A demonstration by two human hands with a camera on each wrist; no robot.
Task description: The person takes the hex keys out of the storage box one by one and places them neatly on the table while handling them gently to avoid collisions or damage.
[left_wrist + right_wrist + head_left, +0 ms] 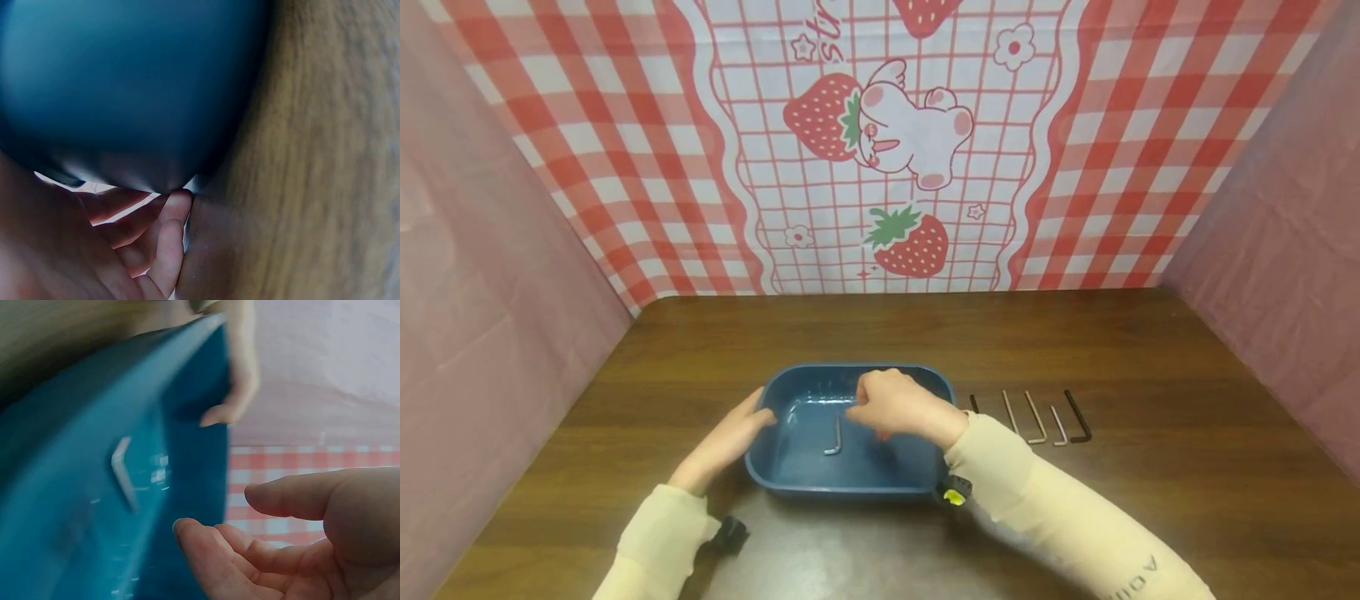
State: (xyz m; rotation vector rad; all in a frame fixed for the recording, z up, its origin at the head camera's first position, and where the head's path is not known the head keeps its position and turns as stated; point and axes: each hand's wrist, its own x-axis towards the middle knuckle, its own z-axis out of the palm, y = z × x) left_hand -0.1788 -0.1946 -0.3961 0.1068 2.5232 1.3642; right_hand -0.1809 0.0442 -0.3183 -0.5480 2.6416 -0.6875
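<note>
A blue rectangular tray (850, 490) with high walls stands on the table, one silver Allen key (837, 437) lying on its floor. My left hand (730, 435) holds the tray's left side, its thumb hooked over the rim and its fingers along the outer wall; in the left wrist view those fingers (169, 250) are bent against the wall near the tabletop. Over the tray hovers my right hand (898, 406). In the right wrist view its thumb (284, 495) and fingers are apart, loosely bent, with nothing between them.
To the right of the tray, several Allen keys lie in a row on the wooden table (1180, 500), among them a black one (1078, 415), a small silver one (1058, 425) and a brass-coloured one (1036, 417). A strawberry-patterned cloth (700, 167) hangs behind.
</note>
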